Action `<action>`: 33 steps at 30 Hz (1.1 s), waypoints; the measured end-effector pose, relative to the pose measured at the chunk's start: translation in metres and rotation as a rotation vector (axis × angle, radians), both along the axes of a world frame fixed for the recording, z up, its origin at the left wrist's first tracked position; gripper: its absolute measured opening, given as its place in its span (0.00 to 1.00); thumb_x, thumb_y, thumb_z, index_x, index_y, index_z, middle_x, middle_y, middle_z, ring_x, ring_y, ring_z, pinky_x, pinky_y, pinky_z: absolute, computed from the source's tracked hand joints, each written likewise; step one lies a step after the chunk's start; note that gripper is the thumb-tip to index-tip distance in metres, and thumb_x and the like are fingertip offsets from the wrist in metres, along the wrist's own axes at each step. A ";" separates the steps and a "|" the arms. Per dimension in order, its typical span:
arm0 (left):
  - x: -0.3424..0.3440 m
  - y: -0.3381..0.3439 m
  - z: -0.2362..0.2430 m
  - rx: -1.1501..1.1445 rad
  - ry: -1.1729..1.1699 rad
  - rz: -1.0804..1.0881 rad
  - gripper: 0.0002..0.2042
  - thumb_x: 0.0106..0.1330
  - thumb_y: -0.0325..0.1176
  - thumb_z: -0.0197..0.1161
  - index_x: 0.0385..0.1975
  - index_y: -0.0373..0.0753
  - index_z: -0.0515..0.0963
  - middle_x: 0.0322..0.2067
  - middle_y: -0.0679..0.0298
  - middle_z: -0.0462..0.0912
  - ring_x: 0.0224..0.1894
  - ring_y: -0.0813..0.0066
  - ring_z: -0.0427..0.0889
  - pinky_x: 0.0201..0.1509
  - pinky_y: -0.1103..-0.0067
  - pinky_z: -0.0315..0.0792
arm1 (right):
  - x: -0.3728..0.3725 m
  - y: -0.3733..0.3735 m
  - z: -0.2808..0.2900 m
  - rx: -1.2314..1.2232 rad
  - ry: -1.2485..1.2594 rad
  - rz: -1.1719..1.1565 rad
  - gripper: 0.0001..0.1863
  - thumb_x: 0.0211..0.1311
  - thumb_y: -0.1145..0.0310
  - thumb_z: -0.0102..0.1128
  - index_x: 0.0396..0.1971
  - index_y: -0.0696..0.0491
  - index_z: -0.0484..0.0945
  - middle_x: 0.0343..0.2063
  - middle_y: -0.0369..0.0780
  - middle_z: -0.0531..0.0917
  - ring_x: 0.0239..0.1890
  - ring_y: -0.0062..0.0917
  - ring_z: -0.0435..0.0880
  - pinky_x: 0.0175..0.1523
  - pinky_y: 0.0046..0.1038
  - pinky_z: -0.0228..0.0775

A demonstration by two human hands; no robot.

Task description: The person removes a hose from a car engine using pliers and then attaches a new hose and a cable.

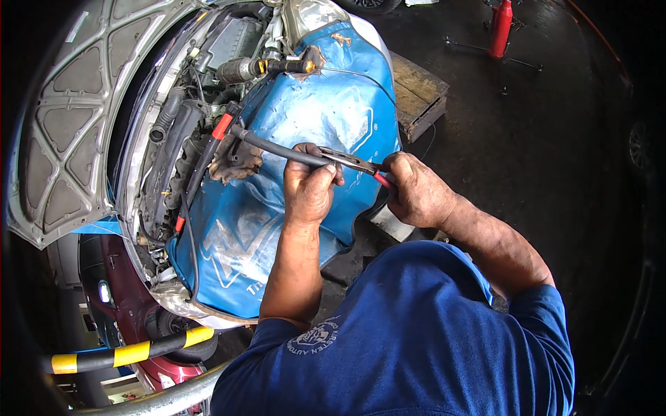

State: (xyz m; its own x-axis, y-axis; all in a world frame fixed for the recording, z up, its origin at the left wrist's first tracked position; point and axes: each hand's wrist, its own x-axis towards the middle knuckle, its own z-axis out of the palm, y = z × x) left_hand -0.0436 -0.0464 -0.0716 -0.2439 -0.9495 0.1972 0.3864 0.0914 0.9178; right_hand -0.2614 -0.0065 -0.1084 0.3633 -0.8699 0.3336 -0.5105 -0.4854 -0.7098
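My left hand (309, 186) is closed around the end of a dark grey rubber hose (272, 147), which slants away to the upper left over the blue fender cover (305, 111). In my right hand (419, 191) are pliers (355, 162) with red handles. Their long metal jaws reach left to the hose end beside my left fingers. Whether the jaws grip the hose or only lie against it, I cannot tell, since my left fingers partly hide the spot. A torn hole in the cover shows beneath the hose, near a red and black bar-shaped tool (218, 132).
At the left lies an open engine bay (173, 132) under a raised hood (76, 104). A ratchet-like air tool (267, 68) rests on the cover. Beyond it stand a wooden crate (418, 93) and a red bottle jack (501, 29). A yellow and black striped bar (132, 353) crosses the lower left.
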 end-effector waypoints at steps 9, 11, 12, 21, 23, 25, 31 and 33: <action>0.007 -0.004 -0.003 0.059 -0.028 -0.027 0.15 0.57 0.18 0.57 0.41 0.42 0.66 0.35 0.58 0.76 0.32 0.70 0.77 0.35 0.74 0.74 | 0.007 -0.003 0.005 0.155 0.049 0.007 0.24 0.50 0.79 0.58 0.51 0.62 0.69 0.39 0.53 0.77 0.45 0.49 0.80 0.51 0.44 0.73; 0.011 -0.005 -0.004 0.061 -0.030 -0.024 0.16 0.57 0.18 0.57 0.42 0.42 0.66 0.36 0.58 0.77 0.32 0.70 0.77 0.37 0.73 0.75 | 0.008 -0.003 0.010 0.250 0.066 0.001 0.21 0.52 0.78 0.57 0.49 0.61 0.70 0.39 0.53 0.78 0.44 0.50 0.80 0.50 0.44 0.74; 0.012 -0.006 -0.002 0.098 -0.063 -0.042 0.17 0.57 0.19 0.58 0.45 0.42 0.66 0.37 0.58 0.77 0.34 0.70 0.78 0.38 0.72 0.75 | 0.008 -0.004 0.008 0.250 0.067 0.000 0.21 0.52 0.78 0.57 0.49 0.61 0.70 0.39 0.53 0.78 0.44 0.50 0.80 0.50 0.44 0.74; -0.002 -0.019 0.034 0.259 0.357 0.399 0.12 0.71 0.49 0.53 0.39 0.47 0.70 0.30 0.68 0.70 0.34 0.69 0.70 0.42 0.68 0.65 | 0.010 -0.009 0.001 0.120 0.170 -0.068 0.19 0.53 0.75 0.57 0.48 0.57 0.71 0.38 0.52 0.78 0.43 0.48 0.81 0.48 0.44 0.74; -0.020 -0.021 0.049 0.320 0.345 0.564 0.16 0.72 0.54 0.51 0.33 0.48 0.65 0.25 0.71 0.64 0.27 0.73 0.62 0.35 0.72 0.60 | 0.012 -0.010 0.002 0.139 0.190 -0.073 0.20 0.53 0.75 0.58 0.48 0.57 0.70 0.38 0.51 0.78 0.43 0.47 0.81 0.49 0.44 0.74; -0.021 -0.026 0.049 0.338 0.320 0.583 0.18 0.73 0.57 0.49 0.32 0.49 0.64 0.22 0.72 0.63 0.25 0.75 0.61 0.31 0.74 0.59 | 0.014 -0.010 0.004 0.175 0.204 -0.062 0.20 0.53 0.76 0.58 0.48 0.57 0.70 0.38 0.52 0.78 0.44 0.48 0.81 0.49 0.44 0.74; -0.024 -0.030 0.045 0.380 0.334 0.547 0.20 0.73 0.59 0.46 0.28 0.49 0.64 0.20 0.74 0.60 0.20 0.78 0.56 0.28 0.76 0.55 | 0.013 -0.010 0.012 0.323 0.188 -0.005 0.20 0.51 0.76 0.58 0.47 0.59 0.69 0.39 0.55 0.79 0.44 0.51 0.81 0.49 0.46 0.73; -0.024 -0.030 0.044 0.389 0.346 0.523 0.21 0.73 0.60 0.46 0.28 0.49 0.64 0.19 0.74 0.59 0.20 0.78 0.56 0.28 0.76 0.54 | 0.011 -0.011 0.015 0.371 0.179 0.013 0.20 0.51 0.77 0.58 0.47 0.59 0.69 0.39 0.56 0.79 0.44 0.51 0.81 0.49 0.46 0.73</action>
